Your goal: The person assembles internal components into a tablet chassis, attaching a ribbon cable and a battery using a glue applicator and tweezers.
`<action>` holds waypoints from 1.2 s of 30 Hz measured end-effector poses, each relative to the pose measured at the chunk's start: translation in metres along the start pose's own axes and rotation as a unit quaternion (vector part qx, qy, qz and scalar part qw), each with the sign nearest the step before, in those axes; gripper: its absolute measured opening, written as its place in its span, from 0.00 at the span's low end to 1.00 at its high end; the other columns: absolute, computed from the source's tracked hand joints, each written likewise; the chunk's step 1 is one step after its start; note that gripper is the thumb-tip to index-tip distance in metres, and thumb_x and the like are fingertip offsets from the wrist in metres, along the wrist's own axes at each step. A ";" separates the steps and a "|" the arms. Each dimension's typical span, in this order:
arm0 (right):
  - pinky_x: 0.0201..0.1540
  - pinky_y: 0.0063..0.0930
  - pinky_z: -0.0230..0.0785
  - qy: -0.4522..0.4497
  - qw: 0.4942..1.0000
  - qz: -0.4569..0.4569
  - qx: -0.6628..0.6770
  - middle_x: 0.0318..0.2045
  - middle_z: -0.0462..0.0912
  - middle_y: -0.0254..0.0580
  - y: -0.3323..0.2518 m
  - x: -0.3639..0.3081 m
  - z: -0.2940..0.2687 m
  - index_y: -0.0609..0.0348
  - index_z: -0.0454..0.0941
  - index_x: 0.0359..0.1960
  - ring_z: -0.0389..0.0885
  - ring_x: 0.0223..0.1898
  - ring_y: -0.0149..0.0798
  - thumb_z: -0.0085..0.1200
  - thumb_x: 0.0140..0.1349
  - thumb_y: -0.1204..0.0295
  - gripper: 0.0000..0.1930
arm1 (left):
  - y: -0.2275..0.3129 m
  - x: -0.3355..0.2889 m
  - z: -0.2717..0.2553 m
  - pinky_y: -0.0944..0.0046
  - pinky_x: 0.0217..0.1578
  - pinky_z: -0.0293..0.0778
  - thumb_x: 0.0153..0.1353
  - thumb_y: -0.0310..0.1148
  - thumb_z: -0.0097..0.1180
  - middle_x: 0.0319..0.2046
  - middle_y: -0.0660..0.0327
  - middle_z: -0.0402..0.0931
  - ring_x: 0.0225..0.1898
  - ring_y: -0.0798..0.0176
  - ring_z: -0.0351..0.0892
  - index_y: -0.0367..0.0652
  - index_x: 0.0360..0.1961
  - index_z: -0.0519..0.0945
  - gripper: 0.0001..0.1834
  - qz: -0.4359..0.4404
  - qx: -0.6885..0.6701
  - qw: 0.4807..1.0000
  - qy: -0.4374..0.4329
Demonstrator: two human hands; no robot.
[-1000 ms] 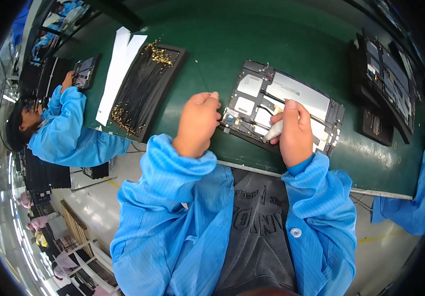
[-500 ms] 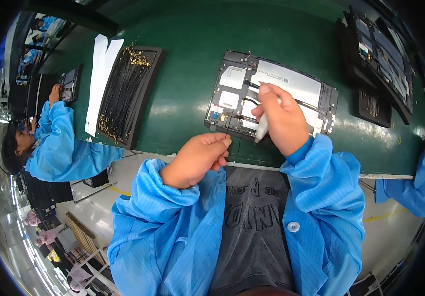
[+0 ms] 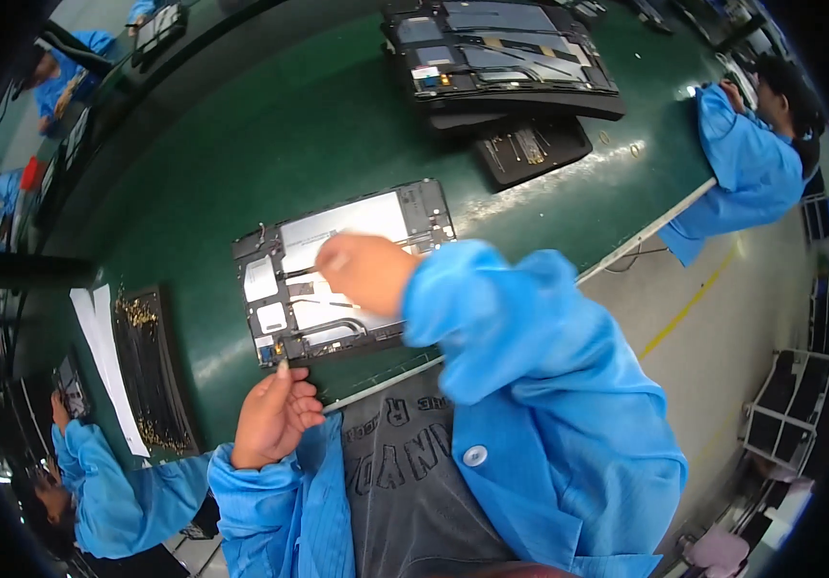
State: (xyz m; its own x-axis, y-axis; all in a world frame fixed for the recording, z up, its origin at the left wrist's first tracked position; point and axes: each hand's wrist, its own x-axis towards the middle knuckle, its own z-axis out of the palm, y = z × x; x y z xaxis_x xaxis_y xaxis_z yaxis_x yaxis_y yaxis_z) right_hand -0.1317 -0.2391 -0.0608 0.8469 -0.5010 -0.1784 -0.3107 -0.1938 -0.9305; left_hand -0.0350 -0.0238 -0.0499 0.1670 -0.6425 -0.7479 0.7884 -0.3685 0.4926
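Tablet (image 3: 307,312) slants, long axis rising rightward; left fingers (image 3: 283,378) narrow, right fingers (image 3: 336,260) blurred (holds: can't tell).

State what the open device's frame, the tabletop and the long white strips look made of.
Frame: black, matte, probably plastic, given its dull look. Tabletop: green, semi-gloss, perhaps rubber or laminate; it catches soft glare. White strips: matte, likely paper or card; flat, unshiny.

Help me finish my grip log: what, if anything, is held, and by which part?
Left hand: thumb at the near left corner of the opened device; grip unclear. Right hand: blurred, so any hold cannot be told.
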 end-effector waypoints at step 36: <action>0.23 0.15 0.60 -0.108 0.942 0.152 0.280 0.21 0.72 0.31 -0.022 -0.115 -0.029 0.60 0.71 0.29 0.66 0.21 0.22 0.46 0.55 0.61 0.13 | 0.010 -0.007 0.077 0.64 0.34 0.67 0.48 0.29 0.54 0.36 0.51 0.67 0.33 0.58 0.71 0.36 0.39 0.71 0.15 0.424 0.485 0.756 -0.117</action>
State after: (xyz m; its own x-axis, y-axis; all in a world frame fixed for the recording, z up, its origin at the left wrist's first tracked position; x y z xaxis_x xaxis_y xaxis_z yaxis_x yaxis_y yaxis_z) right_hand -0.2343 -0.2020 -0.0105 0.8420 -0.2674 -0.4685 -0.3276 0.4365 -0.8379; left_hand -0.0741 -0.0752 -0.0055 0.1699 -0.9835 0.0630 -0.3661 -0.0037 0.9306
